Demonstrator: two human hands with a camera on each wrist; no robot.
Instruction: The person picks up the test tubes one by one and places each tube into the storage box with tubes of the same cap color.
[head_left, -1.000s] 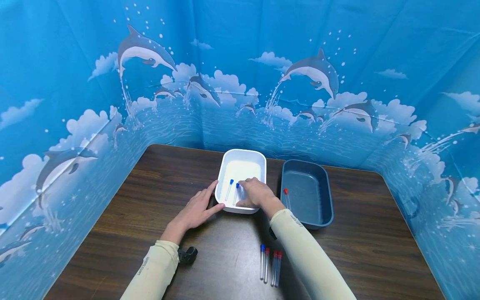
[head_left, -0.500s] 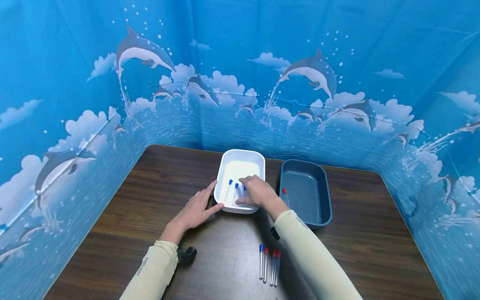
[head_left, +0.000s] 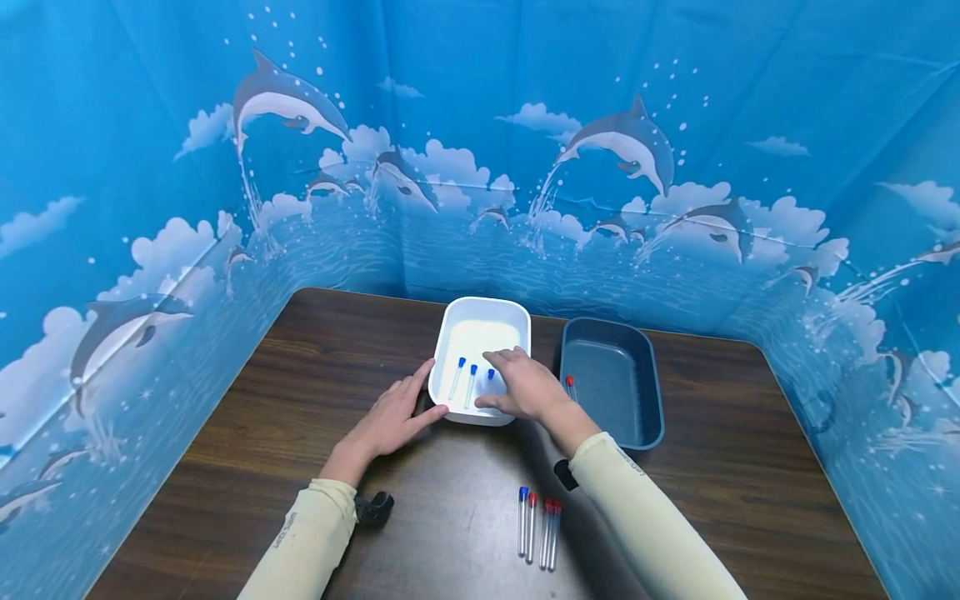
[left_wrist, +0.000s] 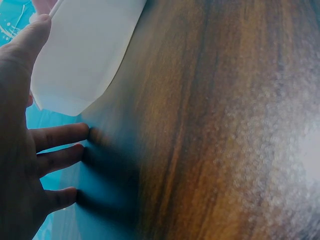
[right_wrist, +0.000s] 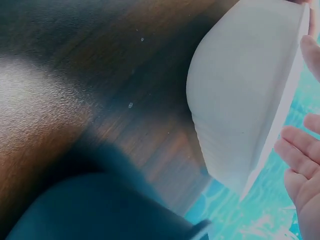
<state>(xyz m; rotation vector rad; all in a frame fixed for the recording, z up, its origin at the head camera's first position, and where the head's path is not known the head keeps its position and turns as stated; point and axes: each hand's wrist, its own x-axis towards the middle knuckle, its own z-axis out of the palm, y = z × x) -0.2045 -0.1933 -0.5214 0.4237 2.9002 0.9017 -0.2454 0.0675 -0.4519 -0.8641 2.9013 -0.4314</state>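
Inside the white tray point(head_left: 480, 419) lie two blue-capped test tubes, one at the left point(head_left: 457, 377) and one nearer the middle point(head_left: 471, 387). A third blue cap point(head_left: 491, 374) shows beside them, the rest of that tube mostly covered by my right hand. Over the tray's right side, my right hand point(head_left: 531, 390) has its fingers apart and holds nothing visible. My left hand point(head_left: 392, 423) rests its thumb on the tray's near-left corner, fingers extended along the left side. In the left wrist view the left thumb point(left_wrist: 37, 35) touches the white rim.
A dark blue-grey tray point(head_left: 617, 392) stands to the right, holding a red-capped test tube point(head_left: 571, 385) partly hidden by my right arm. On the near table lie a blue-capped tube point(head_left: 522, 525) and several red-capped tubes point(head_left: 531, 533). A dolphin-print curtain point(head_left: 480, 167) surrounds the table's far edges.
My right hand has let go of the third blue-capped tube and shifted slightly right, uncovering its cap. My left hand stays at the white tray.
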